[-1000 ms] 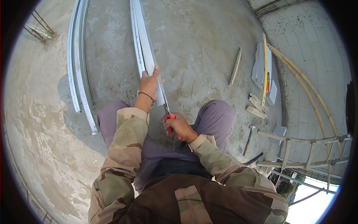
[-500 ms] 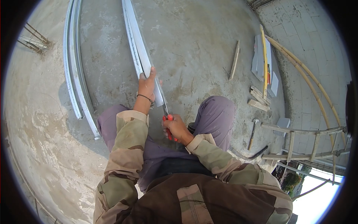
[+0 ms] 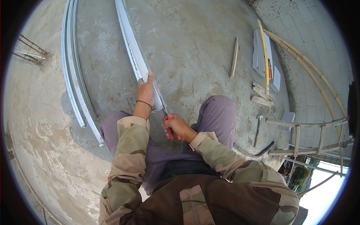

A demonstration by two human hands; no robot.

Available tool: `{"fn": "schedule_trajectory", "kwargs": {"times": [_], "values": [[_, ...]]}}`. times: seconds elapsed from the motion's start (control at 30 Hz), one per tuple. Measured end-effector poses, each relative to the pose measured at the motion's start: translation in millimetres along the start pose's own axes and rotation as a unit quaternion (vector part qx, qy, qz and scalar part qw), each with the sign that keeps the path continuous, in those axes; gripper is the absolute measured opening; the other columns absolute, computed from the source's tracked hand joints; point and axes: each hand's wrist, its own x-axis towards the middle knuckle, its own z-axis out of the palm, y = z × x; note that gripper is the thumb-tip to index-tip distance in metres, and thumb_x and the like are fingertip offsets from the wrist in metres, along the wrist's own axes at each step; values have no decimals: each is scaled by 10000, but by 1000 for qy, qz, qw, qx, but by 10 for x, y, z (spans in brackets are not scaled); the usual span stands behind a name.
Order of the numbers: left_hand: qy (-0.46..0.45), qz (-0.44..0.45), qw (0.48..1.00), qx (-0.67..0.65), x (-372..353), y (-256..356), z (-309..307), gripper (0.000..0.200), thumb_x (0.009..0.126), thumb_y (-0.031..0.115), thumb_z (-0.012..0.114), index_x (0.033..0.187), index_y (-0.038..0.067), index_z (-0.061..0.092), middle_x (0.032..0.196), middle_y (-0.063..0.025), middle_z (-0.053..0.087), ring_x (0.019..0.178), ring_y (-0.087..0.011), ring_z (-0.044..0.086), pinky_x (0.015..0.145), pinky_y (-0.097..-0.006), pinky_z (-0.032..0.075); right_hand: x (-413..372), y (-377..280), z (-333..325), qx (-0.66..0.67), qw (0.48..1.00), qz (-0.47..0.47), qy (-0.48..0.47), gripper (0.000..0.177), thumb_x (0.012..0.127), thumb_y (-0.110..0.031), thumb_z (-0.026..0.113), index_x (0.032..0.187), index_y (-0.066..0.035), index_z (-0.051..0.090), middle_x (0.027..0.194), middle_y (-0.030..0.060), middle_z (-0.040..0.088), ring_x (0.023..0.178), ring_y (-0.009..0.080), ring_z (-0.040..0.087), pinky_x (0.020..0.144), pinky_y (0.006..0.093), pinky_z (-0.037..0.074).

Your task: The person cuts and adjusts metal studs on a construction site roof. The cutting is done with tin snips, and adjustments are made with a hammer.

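Note:
A long shiny metal channel (image 3: 132, 48) runs from the top of the view down toward my knees. My left hand (image 3: 146, 91) is wrapped around it near its lower end, thumb pointing up along it. In my right hand (image 3: 176, 126) are metal snips (image 3: 169, 131) with red handles, the fingers closed round them. The snips' blades meet the lower end of the channel; whether they are apart or together is too small to tell.
More long metal channels (image 3: 77, 78) lie on the concrete floor at left. At right are a yellow level (image 3: 265, 56), white blocks (image 3: 258, 54), wood scraps (image 3: 261, 100), a hammer (image 3: 258, 131), a wooden ladder (image 3: 309, 123) and bamboo poles (image 3: 315, 77). Rebar (image 3: 32, 50) sticks up at upper left.
The view has shifted slightly. Both hands and the lower end of the channel appear a little lower in it. The grips on the channel and the snips look the same.

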Motion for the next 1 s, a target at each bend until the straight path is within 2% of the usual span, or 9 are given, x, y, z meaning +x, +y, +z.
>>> {"fn": "schedule_trajectory", "kwargs": {"times": [0.43, 0.5, 0.83, 0.93, 1.0], "values": [[7, -20, 1000, -13, -78, 80, 49, 557, 943, 443, 716, 1227, 20, 489, 1016, -96, 569, 707, -231, 624, 594, -372, 546, -37, 28, 110, -42, 998, -4, 48, 68, 844, -80, 588, 803, -40, 552, 675, 67, 550, 526, 184, 542, 466, 361, 455], [17, -11, 1000, -7, -85, 87, 57, 560, 936, 467, 718, 1194, 21, 498, 888, -95, 570, 694, -218, 615, 599, -364, 541, -29, 35, 105, -43, 998, -1, 50, 71, 850, -84, 592, 808, -42, 552, 675, 65, 550, 520, 181, 538, 460, 356, 450], [10, -16, 1000, -19, -117, 135, 52, 544, 946, 451, 710, 1199, 20, 493, 876, -89, 561, 673, -223, 613, 598, -371, 542, -58, 2, 97, -34, 999, 2, 30, 76, 866, -82, 589, 815, -38, 554, 675, 67, 551, 518, 186, 544, 463, 356, 457], [8, -24, 999, -23, -136, 174, 53, 546, 952, 448, 703, 1209, 18, 485, 899, -100, 557, 692, -232, 619, 608, -381, 542, -119, 28, 72, -36, 999, 6, 19, 46, 867, -61, 586, 836, -36, 564, 694, 70, 560, 578, 181, 562, 530, 328, 481], [-37, -42, 996, -76, -200, 298, 76, 528, 974, 462, 666, 1204, 25, 481, 930, -113, 552, 749, -234, 611, 646, -392, 544, -266, 122, 40, -14, 998, -64, -23, 60, 860, -37, 594, 918, -23, 583, 772, 60, 590, 673, 181, 581, 615, 327, 494]]}}
